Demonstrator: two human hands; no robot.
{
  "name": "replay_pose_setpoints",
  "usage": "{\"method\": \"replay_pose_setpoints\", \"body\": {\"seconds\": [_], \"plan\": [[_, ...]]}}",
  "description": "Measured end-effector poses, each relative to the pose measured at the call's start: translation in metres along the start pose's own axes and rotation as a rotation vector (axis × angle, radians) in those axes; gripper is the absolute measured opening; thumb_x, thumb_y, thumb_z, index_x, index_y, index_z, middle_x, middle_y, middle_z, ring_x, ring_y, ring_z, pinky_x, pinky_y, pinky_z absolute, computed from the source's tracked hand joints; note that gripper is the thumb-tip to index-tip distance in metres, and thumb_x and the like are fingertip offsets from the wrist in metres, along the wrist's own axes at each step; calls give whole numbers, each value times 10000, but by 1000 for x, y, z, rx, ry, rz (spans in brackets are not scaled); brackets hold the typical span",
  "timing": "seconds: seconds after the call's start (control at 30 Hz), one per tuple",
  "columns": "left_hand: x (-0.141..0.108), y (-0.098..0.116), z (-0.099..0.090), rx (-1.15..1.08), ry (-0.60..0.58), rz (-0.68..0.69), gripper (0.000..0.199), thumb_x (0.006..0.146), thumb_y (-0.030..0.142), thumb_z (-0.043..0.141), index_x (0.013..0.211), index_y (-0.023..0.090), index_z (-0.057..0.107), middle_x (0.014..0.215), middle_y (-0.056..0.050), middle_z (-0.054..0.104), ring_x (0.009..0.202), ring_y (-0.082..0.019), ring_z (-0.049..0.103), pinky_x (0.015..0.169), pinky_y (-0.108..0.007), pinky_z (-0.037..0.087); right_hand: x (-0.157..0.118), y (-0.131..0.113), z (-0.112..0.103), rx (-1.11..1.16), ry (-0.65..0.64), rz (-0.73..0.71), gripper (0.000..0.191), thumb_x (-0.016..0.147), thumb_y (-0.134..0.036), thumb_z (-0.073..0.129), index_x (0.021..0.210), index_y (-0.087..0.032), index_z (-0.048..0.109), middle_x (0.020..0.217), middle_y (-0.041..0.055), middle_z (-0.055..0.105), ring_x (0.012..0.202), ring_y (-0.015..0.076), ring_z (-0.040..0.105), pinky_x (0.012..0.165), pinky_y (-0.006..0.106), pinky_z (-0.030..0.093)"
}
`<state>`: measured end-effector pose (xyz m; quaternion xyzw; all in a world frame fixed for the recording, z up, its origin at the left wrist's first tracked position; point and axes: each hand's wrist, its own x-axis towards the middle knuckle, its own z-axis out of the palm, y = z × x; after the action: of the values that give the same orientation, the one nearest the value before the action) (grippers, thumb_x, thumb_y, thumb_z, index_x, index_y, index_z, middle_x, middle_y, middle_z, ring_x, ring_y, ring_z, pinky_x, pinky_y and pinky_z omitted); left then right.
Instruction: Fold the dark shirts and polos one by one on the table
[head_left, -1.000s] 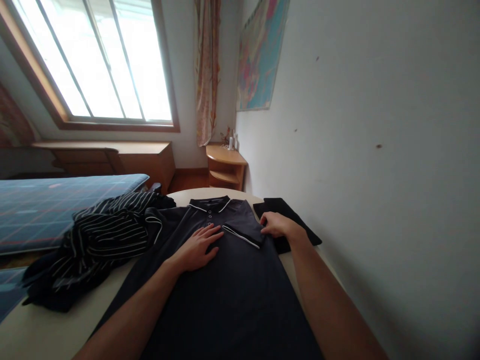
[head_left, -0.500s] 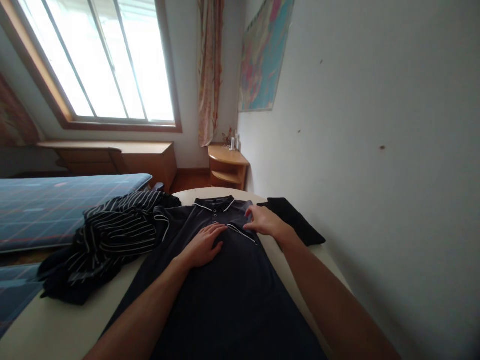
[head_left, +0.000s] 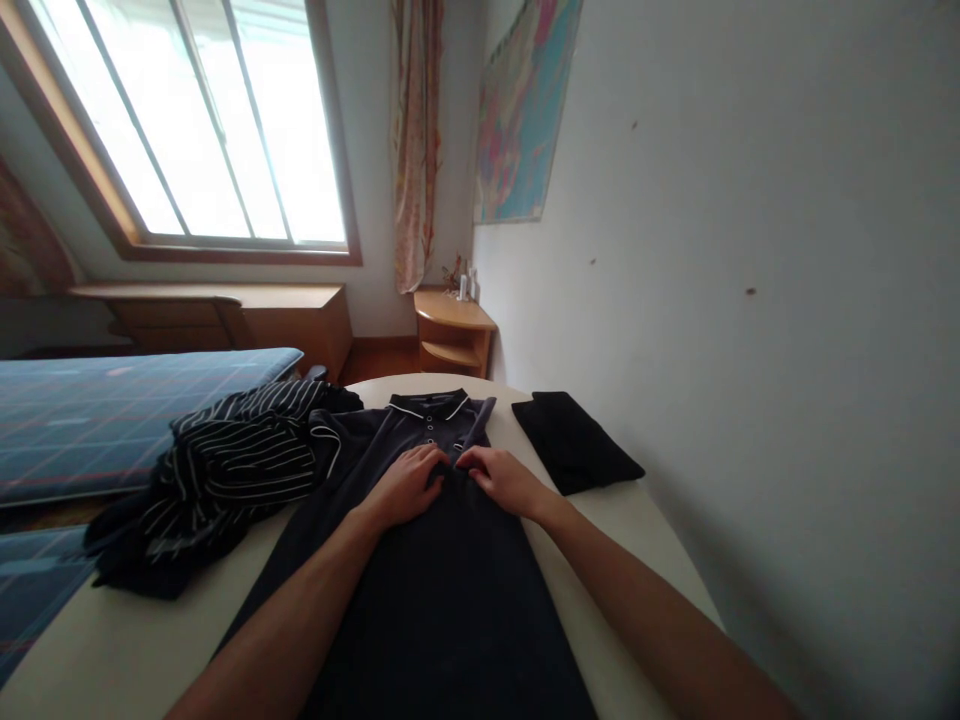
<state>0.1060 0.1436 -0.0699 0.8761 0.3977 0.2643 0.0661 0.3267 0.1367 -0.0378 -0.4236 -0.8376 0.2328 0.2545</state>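
Note:
A dark polo shirt [head_left: 442, 600] with white-edged collar lies on the cream table [head_left: 622, 560], collar away from me. Its right side is folded inward over the front, and the right sleeve no longer sticks out. My left hand [head_left: 405, 487] rests on the chest below the buttons, fingers apart and pressing the cloth. Just right of it, my right hand [head_left: 510, 482] has its thumb and fingers closed on the folded part of the shirt.
A heap of striped black clothes [head_left: 240, 460] lies left of the shirt. Folded black cloth [head_left: 574, 440] sits at the table's right edge, near the wall [head_left: 787, 450]. Beyond stand a plaid mattress [head_left: 135, 420] and a corner shelf [head_left: 454, 312].
My right hand has moved left and toward me, bringing the shirt's right sleeve and side inward. More of the table and the folded black cloth shows. My left hand has barely moved.

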Motion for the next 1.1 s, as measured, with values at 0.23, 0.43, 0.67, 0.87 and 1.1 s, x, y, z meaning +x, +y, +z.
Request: {"method": "replay_pose_setpoints", "body": {"seconds": [0.23,0.43,0.67,0.87,1.1], "plan": [[4,29,-17,118,-141,191,183,865,144,550,1031,202,603,1049,-54,636,995,-219,612,920,-354,488,-5,18,11,-218,6,-100,463,934,-127,451,1370,-232,567,1460,63,521,1286,201,531,1101,368,412],[-21,84,-23,196,-281,458,209,931,215,574,1125,264,635,1131,-25,622,922,-173,623,793,-286,493,3,12,15,-458,-82,-143,472,955,-147,450,1402,-269,538,1388,48,589,1160,204,582,1008,343,466],[-53,128,-16,210,-245,690,185,982,270,560,1159,277,615,1115,12,651,902,-140,599,628,-276,466,2,2,15,-514,-64,-79,320,1014,-252,408,1215,-264,657,1224,63,639,1091,194,597,892,277,486],[-64,141,-9,240,-211,785,107,998,284,526,1052,257,614,1025,-1,657,834,-128,601,497,-244,399,-1,6,18,-445,7,-85,270,1023,-251,407,1156,-243,641,1187,56,640,1113,182,592,914,268,459],[-72,151,-5,271,-136,831,149,994,204,503,872,194,589,766,-3,594,703,-114,565,433,-255,329,-3,2,17,-422,15,-54,264,1022,-252,420,1157,-243,647,1183,47,656,1108,176,594,914,265,448]]}}
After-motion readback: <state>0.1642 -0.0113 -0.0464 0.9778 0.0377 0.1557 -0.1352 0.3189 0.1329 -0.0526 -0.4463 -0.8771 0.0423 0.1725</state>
